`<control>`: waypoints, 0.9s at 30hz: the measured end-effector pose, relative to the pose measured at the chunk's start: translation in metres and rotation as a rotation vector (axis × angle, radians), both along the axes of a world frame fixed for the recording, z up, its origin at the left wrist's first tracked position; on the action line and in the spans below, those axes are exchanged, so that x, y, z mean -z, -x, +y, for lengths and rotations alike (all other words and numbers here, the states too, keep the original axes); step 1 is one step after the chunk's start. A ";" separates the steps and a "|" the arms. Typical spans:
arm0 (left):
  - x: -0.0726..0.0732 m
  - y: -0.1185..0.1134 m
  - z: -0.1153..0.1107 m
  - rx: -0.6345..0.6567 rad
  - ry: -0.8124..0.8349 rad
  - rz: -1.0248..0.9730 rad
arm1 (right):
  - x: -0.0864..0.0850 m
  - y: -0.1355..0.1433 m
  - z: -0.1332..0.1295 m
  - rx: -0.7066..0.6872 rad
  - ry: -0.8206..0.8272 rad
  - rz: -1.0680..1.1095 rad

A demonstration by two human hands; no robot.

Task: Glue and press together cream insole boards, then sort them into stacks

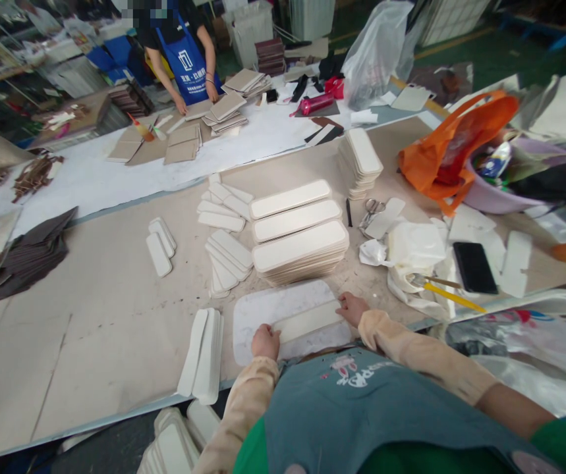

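Left hand & right hand press ends of long cream rounded strip on white mat; uneven pressure could skew it.

Cream strip, white marbled board

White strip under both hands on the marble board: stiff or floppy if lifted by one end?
The strip probably stays fairly stiff: it lies flat and straight between the left hand and right hand. Likely light, being thin like the stacked pieces. It may slide on the smooth board.
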State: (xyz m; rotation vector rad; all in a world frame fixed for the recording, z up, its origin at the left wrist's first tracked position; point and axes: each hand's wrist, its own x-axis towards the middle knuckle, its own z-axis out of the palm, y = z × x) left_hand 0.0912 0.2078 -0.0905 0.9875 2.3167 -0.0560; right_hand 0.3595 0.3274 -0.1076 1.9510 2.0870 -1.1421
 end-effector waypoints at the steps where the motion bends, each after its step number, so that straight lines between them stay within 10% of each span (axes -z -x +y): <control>1: 0.000 0.000 0.000 -0.001 0.001 0.001 | 0.000 0.000 0.000 0.000 -0.001 -0.001; 19: -0.003 0.006 0.001 -0.009 -0.004 -0.012 | 0.000 -0.005 -0.004 -0.181 -0.169 0.010; 27: -0.006 0.006 0.005 0.041 0.022 -0.004 | 0.007 0.030 -0.046 -0.869 -0.365 0.391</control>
